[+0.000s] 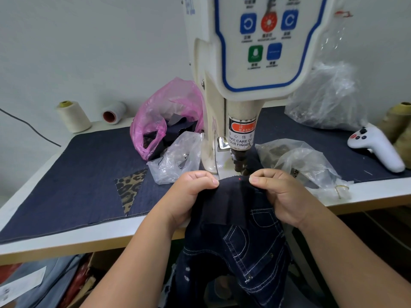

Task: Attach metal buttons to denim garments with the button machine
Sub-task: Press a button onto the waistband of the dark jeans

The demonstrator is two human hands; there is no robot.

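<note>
A person's two bare hands hold a dark blue denim garment with white contrast stitching [242, 236] at the near edge of a white worktable [66, 232], the bulk of the cloth hanging off the near side toward the floor. The left hand [189, 192] pinches the folded top edge between thumb and curled fingers; the right hand [282, 194] does the same just to the right, so the band of cloth is stretched taut between them, its long axis running left to right. A red laser dot [239, 179] sits on the denim between the two thumbs, slightly nearer the right hand. Just beyond the dot, on the far side of the grip, stands the punch head of the cream-coloured button machine [239, 130]; the edge appears to need only a short push away from the body to lie under it, and both hands look equally close. The machine's red label reads "WARNING", with "TAKE CARE OF YOUR FINGER" below; its control panel [264, 38] carries blue, red and green buttons whose captions are too small to read. On the dark denim table covering [77, 174] lie a leopard-print fabric triangle [130, 187], clear plastic bags [175, 161], a pink plastic bag of scraps [164, 116] and a white handheld controller [375, 145]; cream thread cones [73, 116] stand far left.
</note>
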